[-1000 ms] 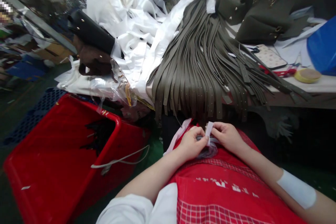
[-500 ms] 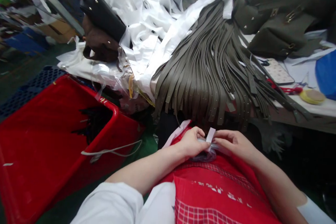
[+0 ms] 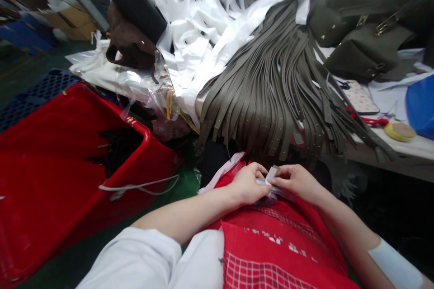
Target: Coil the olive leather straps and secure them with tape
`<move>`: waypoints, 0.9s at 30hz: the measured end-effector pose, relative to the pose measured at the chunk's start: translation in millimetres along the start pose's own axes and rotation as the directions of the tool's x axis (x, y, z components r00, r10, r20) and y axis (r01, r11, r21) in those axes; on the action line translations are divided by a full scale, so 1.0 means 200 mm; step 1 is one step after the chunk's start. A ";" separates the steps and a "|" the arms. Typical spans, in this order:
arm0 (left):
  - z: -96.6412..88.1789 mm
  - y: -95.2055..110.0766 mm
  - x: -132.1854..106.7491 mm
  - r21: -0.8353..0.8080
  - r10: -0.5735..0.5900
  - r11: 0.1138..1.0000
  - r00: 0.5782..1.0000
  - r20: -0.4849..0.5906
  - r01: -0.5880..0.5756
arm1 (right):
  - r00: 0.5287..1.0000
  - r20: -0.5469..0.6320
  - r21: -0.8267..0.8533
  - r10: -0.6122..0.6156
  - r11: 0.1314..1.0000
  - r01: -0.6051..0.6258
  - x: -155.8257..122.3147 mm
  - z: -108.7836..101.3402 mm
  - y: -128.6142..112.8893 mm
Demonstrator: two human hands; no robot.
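Note:
My left hand (image 3: 249,184) and my right hand (image 3: 295,180) meet over my lap, on a red apron (image 3: 271,244). Both pinch a small white strip (image 3: 270,174) that stands up between the fingertips, with a greyish item partly hidden beneath it. Both hands have their fingers closed. Just beyond them, a thick fan of olive-green straps (image 3: 271,95) hangs over the table edge.
A red plastic crate (image 3: 61,167) with dark pieces inside stands at my left on a green floor. White paper and plastic wrap (image 3: 193,22), a black bag (image 3: 135,4) and olive bags (image 3: 359,22) pile on the table. A phone (image 3: 360,97), tape roll (image 3: 400,131) and blue item lie at right.
The view has shifted, so the scene sits a little differently. My hands stay together at the white strip, fingers working it slightly; the strip leans more to the right.

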State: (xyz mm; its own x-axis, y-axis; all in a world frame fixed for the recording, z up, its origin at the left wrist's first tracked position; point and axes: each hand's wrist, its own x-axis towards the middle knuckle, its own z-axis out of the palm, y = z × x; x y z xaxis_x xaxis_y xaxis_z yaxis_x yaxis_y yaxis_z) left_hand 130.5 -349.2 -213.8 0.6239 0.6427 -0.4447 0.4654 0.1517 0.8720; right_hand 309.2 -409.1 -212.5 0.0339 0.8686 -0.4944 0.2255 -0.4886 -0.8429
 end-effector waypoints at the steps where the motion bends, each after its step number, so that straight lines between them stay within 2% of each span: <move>1: 0.00 0.00 0.00 0.015 0.000 1.000 1.000 -0.004 0.000 | 1.000 0.028 0.022 -0.003 1.000 0.003 0.00 0.00 0.00; 4: 0.01 -0.01 -0.01 0.074 -0.006 0.997 1.000 -0.012 0.006 | 0.995 0.075 0.023 -0.059 0.998 0.058 0.00 0.01 0.00; 8: -0.04 0.01 -0.03 0.195 0.070 0.977 0.994 0.084 -0.086 | 0.974 -0.015 -0.156 -0.224 0.963 0.219 -0.06 0.04 0.01; 10: -0.08 0.02 -0.03 0.227 0.054 0.969 0.984 0.168 -0.092 | 0.937 -0.003 -0.304 -0.350 0.893 0.332 -0.11 0.06 0.02; 11: -0.10 0.02 -0.02 0.205 0.008 0.977 0.979 0.202 -0.050 | 0.908 0.025 -0.381 -0.418 0.836 0.395 -0.13 0.07 0.03; 14: -0.15 0.04 0.03 -0.033 -0.135 0.988 0.958 0.254 0.148 | 0.816 0.086 -0.545 -0.572 0.659 0.519 -0.19 0.08 0.05; 16: -0.16 0.06 0.08 -0.222 -0.137 0.955 0.957 0.257 0.196 | 0.775 0.034 -0.610 -0.631 0.601 0.516 -0.20 0.08 0.06; 18: -0.15 0.10 0.12 -0.375 -0.089 0.908 0.960 0.266 0.188 | 0.740 -0.033 -0.658 -0.672 0.572 0.490 -0.20 0.06 0.06; 21: -0.12 0.16 0.16 -0.539 -0.049 0.819 0.959 0.279 0.198 | 0.688 -0.108 -0.704 -0.718 0.544 0.457 -0.19 0.02 0.05; 24: -0.09 0.19 0.20 -0.534 -0.018 0.835 0.975 0.222 0.136 | 0.634 -0.128 -0.736 -0.762 0.502 0.455 -0.18 -0.02 0.04; 27: -0.07 0.20 0.23 -0.460 0.016 0.885 0.980 0.197 0.078 | 0.628 -0.152 -0.734 -0.763 0.512 0.445 -0.18 -0.06 0.04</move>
State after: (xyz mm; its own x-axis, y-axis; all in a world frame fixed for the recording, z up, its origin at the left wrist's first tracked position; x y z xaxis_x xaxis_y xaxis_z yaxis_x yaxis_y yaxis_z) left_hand 168.7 -302.3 -195.8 0.7424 0.4845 -0.4626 0.1717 0.5298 0.8305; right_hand 320.5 -443.1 -199.1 -0.0032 0.9311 0.3647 0.8457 0.1972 -0.4959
